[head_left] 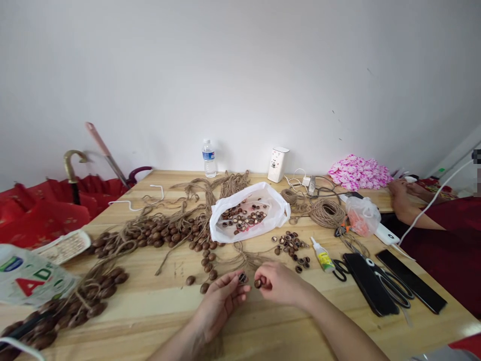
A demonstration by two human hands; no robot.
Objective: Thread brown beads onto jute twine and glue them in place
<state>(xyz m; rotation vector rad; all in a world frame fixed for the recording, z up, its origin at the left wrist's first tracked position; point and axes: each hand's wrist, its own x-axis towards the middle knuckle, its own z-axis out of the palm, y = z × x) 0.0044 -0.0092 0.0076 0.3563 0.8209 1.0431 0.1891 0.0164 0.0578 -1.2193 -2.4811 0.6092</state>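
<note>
Between the thumb and fingers of my left hand (pixel 220 300) is a hollow half nut shell (pixel 242 277), its dark inside facing up. My right hand (pixel 280 283), just to its right, pinches a small brown nut shell piece (pixel 257 284). The two hands are close but apart, low over the table. Behind them lie loose twine strands (pixel 244 256). A white plastic bag (pixel 250 235) stands open beyond, with many half shells (pixel 244 219) inside. More half shells (pixel 291 243) are scattered right of the bag. Brown nuts tied on twine (pixel 161 231) form a long heap to the left.
A glue bottle (pixel 322 255), scissors (pixel 394 286) and a black phone (pixel 366 281) lie at right. Twine coils (pixel 326 213) sit behind them. A water bottle (pixel 209 159) stands near the wall. Another person's arm (pixel 409 208) rests at the far right; a white jug (pixel 33 276) is at left.
</note>
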